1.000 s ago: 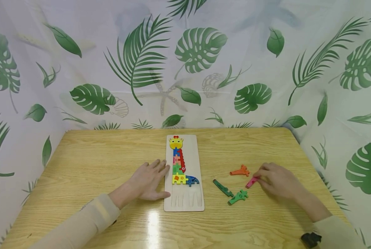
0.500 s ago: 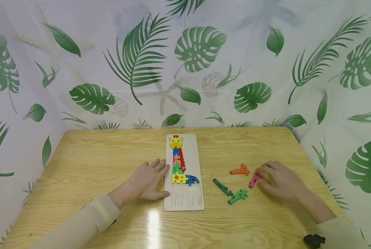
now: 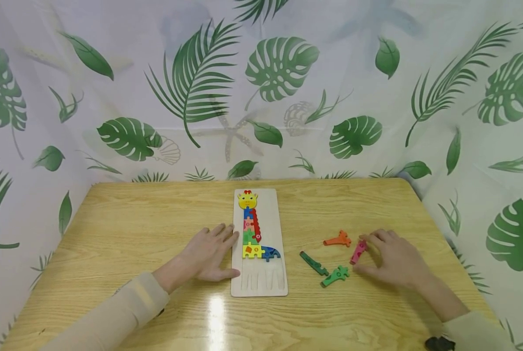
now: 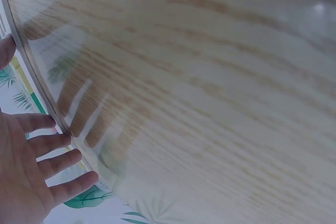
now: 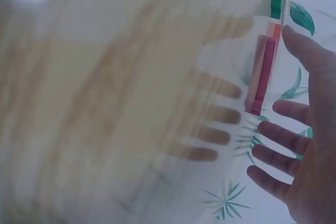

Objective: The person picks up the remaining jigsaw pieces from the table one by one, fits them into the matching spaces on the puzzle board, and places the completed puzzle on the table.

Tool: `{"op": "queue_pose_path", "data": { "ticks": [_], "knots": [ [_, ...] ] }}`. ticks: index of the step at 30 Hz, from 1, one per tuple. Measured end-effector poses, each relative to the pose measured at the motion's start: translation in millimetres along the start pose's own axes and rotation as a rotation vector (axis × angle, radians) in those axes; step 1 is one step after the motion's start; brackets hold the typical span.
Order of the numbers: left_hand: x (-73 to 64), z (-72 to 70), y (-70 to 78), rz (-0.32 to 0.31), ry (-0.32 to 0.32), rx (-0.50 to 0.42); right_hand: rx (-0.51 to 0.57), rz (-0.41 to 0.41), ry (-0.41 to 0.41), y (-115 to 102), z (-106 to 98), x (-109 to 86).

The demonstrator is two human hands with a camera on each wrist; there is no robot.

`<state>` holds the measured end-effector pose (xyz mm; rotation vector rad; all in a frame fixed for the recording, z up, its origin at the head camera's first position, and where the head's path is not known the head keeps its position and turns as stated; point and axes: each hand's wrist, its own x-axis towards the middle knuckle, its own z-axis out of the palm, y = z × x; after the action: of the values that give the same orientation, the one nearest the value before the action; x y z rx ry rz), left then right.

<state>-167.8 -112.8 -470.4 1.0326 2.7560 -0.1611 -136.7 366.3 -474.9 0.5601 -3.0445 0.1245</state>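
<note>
Plainly, both forearms reach in over the wooden table point(image 3: 156, 209) from its near side, the left one point(image 3: 112, 312) slanting toward the middle, the right one point(image 3: 443, 292) angling in from the near right corner. Between them lies the puzzle board point(image 3: 267, 214), pale wood, lengthwise, its top end close to the table's far edge. Flat beside the board's left edge, palm down, is the left hand point(image 3: 208, 256); the right hand point(image 3: 395, 258) hangs low toward the table's right edge. Set in the board is a partial giraffe: yellow head point(image 3: 247, 200), coloured neck, red mane point(image 3: 256, 226), yellow and blue body pieces, with bare leg recesses below. Right of it lie four loose leg pieces: dark green point(image 3: 314, 263), light green point(image 3: 335, 277), orange point(image 3: 337, 239) and pink point(image 3: 358, 252).

The left fingers are straight and spread, tips and thumb touching the board's edge. The right fingers are extended too, gripping nothing; thumb and forefinger stand around the pink piece, and whether either touches it, I cannot tell.
</note>
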Motion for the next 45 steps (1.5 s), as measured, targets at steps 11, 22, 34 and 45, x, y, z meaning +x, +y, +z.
{"op": "queue_pose_path", "data": {
  "ticks": [11,22,34,45],
  "knots": [
    [0.0,1.6,-0.5,0.001,0.008,0.003,-0.034,0.09,-0.031,-0.3,1.6,-0.7],
    [0.0,1.4,-0.3,-0.005,0.005,0.011,-0.043,0.116,-0.059,1.6,4.1,-0.4],
    [-0.1,1.0,-0.1,-0.008,-0.005,0.029,-0.032,0.111,-0.056,-1.8,4.3,2.1],
    [-0.2,1.7,-0.3,-0.004,0.002,0.018,-0.038,0.109,-0.052,-3.8,3.1,3.6]
  ]
}}
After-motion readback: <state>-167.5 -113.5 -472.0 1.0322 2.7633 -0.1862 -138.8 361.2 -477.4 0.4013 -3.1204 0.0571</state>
